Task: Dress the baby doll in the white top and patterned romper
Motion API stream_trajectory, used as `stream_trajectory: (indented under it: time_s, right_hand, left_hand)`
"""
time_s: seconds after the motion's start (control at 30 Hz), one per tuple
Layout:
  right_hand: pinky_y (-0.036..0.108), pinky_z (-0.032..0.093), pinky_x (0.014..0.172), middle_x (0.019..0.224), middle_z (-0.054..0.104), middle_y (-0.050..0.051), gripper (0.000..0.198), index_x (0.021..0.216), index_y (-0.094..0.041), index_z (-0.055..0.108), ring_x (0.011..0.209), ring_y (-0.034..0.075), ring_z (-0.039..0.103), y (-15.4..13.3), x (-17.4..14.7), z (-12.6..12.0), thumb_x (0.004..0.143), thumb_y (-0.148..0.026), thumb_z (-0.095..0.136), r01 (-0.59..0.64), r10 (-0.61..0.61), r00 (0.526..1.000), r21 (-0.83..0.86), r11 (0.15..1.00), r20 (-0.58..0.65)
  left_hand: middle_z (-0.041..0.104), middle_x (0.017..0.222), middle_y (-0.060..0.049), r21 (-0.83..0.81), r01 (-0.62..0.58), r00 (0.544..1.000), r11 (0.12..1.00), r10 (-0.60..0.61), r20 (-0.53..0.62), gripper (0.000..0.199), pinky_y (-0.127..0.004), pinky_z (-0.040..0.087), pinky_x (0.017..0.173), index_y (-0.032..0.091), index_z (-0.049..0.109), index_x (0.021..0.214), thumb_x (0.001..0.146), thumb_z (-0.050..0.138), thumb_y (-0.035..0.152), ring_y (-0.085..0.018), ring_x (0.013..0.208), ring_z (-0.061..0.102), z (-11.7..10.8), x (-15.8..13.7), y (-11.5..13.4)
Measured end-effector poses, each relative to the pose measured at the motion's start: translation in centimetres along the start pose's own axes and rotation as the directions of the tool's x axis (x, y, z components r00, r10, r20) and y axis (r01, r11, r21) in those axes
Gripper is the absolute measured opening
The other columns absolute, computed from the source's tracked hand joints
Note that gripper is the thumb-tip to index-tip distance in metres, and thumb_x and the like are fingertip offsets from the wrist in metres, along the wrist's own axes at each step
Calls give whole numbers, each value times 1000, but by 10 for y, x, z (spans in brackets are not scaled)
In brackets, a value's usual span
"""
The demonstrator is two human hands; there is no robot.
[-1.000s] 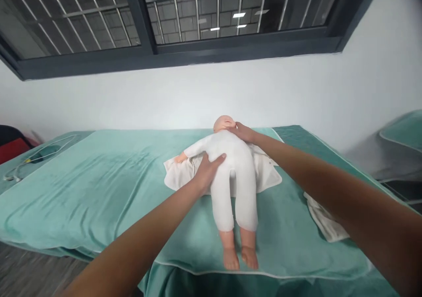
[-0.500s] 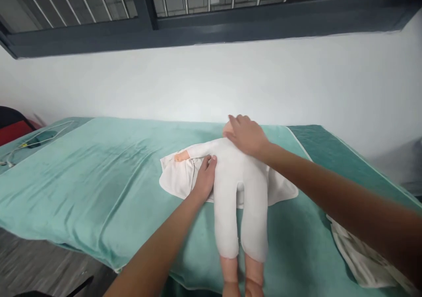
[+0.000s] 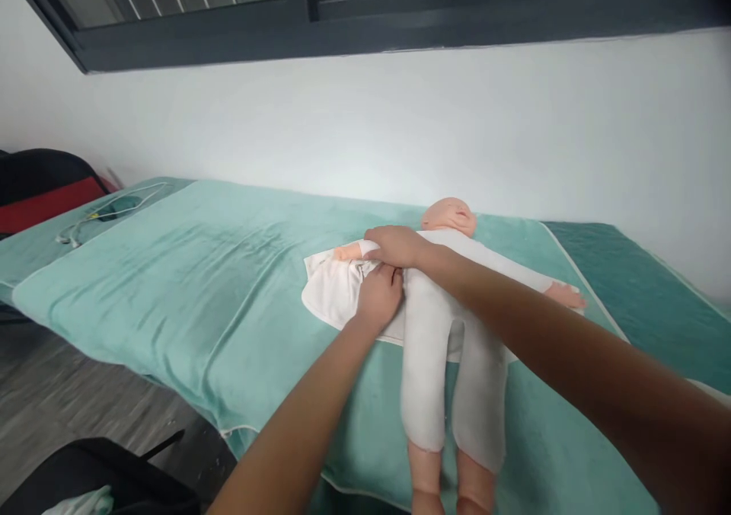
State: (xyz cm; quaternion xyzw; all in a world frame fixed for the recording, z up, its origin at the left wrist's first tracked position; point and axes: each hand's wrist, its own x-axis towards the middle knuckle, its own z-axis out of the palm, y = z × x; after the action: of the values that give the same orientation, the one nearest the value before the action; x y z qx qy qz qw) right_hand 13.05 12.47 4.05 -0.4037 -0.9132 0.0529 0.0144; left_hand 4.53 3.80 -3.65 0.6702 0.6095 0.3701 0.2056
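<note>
The doll (image 3: 427, 332) lies face up on the green sheet (image 3: 171, 271), head toward the wall (image 3: 371, 126), feet toward the person. The right forearm crosses above the doll's torso, hiding part of it. The right hand (image 3: 395, 245) lies palm down over the doll's arm on the person's left, fingers bent; whether it grips cannot be told. The left hand (image 3: 381, 295), just below, is beside the doll's waist, fingers curled; any hold is hidden. White cloth (image 3: 331, 295) is spread beneath the doll, showing on its left. A black chair (image 3: 108, 469), bearing a pale cloth (image 3: 85, 503), stands well left of the doll, nearer the person. Beyond, far left of the doll, lies a white cord (image 3: 149, 187).
</note>
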Motion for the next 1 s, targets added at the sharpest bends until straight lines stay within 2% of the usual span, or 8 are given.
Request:
stream_trajectory:
  time_s: [0.1, 0.13, 0.2, 0.3, 0.4, 0.57, 0.87, 1.0]
  right_hand:
    - [32, 40, 68, 110, 70, 6, 29, 108, -23, 59, 93, 25, 63, 7, -13, -6, 92, -46, 51, -44, 55, 992, 97, 994, -115]
    - [32, 40, 68, 111, 70, 6, 30, 109, -23, 59, 94, 25, 63, 8, -16, -6, 92, -46, 51, -50, 67, 988, 127, 991, -136]
    - [32, 40, 70, 112, 70, 7, 31, 111, -23, 59, 94, 24, 63, 8, -19, -6, 93, -47, 50, -48, 72, 985, 154, 987, -155]
    - [31, 40, 68, 109, 71, 7, 34, 109, -24, 61, 91, 25, 64, 3, -21, -4, 92, -51, 50, -29, 43, 993, 127, 991, -110]
    - [31, 38, 65, 99, 72, 6, 41, 102, -25, 64, 85, 25, 64, -4, -22, -2, 90, -61, 49, 4, -1, 999, 73, 997, -33]
    - [29, 36, 63, 98, 72, 6, 45, 98, -25, 66, 84, 23, 64, -8, -23, -1, 89, -65, 47, -15, 17, 1000, 48, 999, -24]
    - [29, 38, 66, 105, 72, 7, 50, 103, -26, 67, 91, 25, 65, -7, -16, 4, 90, -67, 42, -72, 72, 997, -26, 997, 10]
    - [30, 39, 66, 103, 73, 8, 51, 106, -25, 67, 90, 26, 67, -9, -11, 9, 90, -67, 42, -96, 97, 995, -49, 994, 15]
  left_hand:
    - [66, 119, -12, 327, -138, 987, 935, 157, -33, 29, -47, 43, 99, 20, 65, 108, 90, 42, 18, -30, 118, 55, -21, 0, -17]
    - [63, 125, -12, 408, -132, 983, 903, 173, -64, 31, -48, 42, 101, 20, 63, 113, 90, 43, 17, -31, 122, 52, -28, 2, -24]
    - [59, 131, -15, 463, 18, 975, 886, 86, -202, 32, -50, 40, 102, 17, 60, 120, 91, 45, 22, -33, 126, 49, -40, 5, -38]
    - [64, 122, -17, 391, 199, 949, 899, -77, -306, 32, -48, 42, 100, 15, 62, 115, 93, 44, 30, -34, 118, 54, -48, 12, -52]
    - [69, 110, -13, 341, 204, 952, 918, -104, -289, 28, -42, 47, 92, 19, 66, 107, 93, 43, 26, -30, 107, 61, -49, 16, -59]
    - [69, 107, -11, 295, 225, 932, 929, -117, -342, 24, -38, 48, 84, 20, 65, 97, 89, 42, 20, -27, 102, 60, -47, 17, -63]
    - [62, 93, -5, 19, 168, 834, 986, -132, -535, 12, -33, 43, 75, 21, 52, 93, 95, 41, 25, -19, 86, 57, -44, 9, -58]
    - [59, 91, -3, 31, -17, 862, 999, 31, -506, 7, -31, 43, 74, 23, 48, 93, 96, 42, 23, -17, 84, 57, -39, 3, -53]
